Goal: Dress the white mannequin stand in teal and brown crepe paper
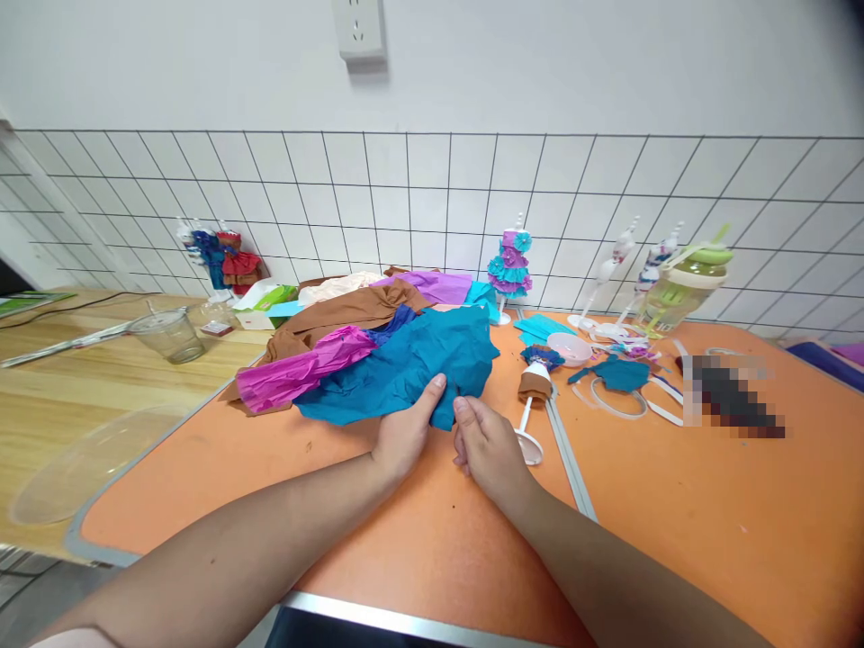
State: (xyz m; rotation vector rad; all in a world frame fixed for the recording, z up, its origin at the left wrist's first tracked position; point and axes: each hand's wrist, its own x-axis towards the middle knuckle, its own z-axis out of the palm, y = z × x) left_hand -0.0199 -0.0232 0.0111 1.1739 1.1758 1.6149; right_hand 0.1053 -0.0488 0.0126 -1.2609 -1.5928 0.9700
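A crumpled sheet of teal-blue crepe paper [418, 355] is held above the orange table. My left hand [409, 432] grips its lower edge, the thumb on top and the other fingers hidden beneath. At the sheet's lower right corner, my right hand [490, 445] is closed, thumb and forefinger pinching the edge. Just beyond that hand stands a small white doll form [536, 371] on a round base, with a brown band and dark blue ruffles. Magenta crepe paper [303, 369] and brown crepe paper [351, 315] lie in a pile behind the teal sheet.
A finished-looking purple and turquoise ruffled figure [511, 265] stands at the back. To the right are a pink bowl [569, 349], a teal scrap [621, 373], tape rings and a green-lidded bottle [685, 288]. A clear cup [168, 337] sits on the wooden table at left.
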